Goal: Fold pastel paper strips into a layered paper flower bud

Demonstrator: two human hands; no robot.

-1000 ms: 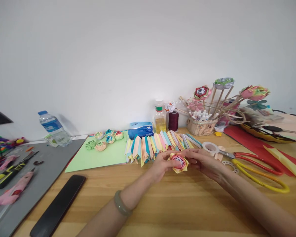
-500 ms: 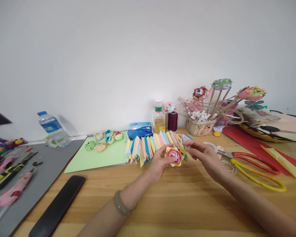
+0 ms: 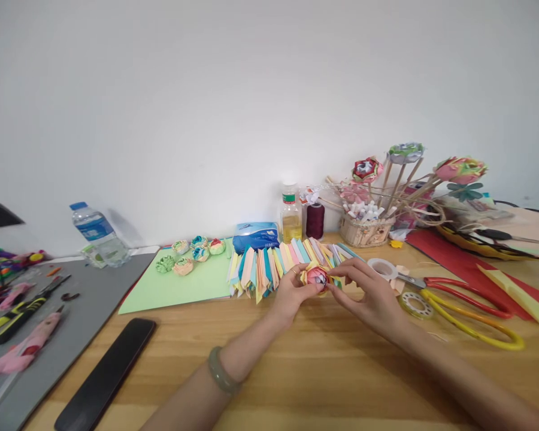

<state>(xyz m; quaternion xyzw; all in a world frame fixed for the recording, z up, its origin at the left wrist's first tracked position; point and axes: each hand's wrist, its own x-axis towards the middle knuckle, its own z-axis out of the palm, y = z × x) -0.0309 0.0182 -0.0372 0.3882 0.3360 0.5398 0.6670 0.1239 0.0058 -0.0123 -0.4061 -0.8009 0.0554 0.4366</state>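
Note:
A folded paper flower (image 3: 316, 276), pink inside with yellow outer petals, is held up just above the front of the table. My left hand (image 3: 291, 294) grips its left side, thumb in front and fingers behind. On the flower's right edge my right hand (image 3: 367, 293) closes thumb and fingertips on the petals. Right behind both hands lies a row of folded paper strips (image 3: 265, 269) in many colours. Several small paper flowers (image 3: 182, 266) rest on a green sheet (image 3: 161, 294) to the left.
Large scissors (image 3: 469, 299) with red and yellow handles, a tape roll (image 3: 383, 269) and a white ring (image 3: 417, 304) lie at right. Behind stand a thread spool (image 3: 315, 221), a glue bottle (image 3: 291, 218) and a flower basket (image 3: 367, 231). At left are a black phone-like slab (image 3: 105, 374) and a pink glue gun (image 3: 24, 353).
My right hand has moved left and down onto the flower's right edge. The flower's yellow outer petals are pressed in closer there. My left hand keeps its hold.

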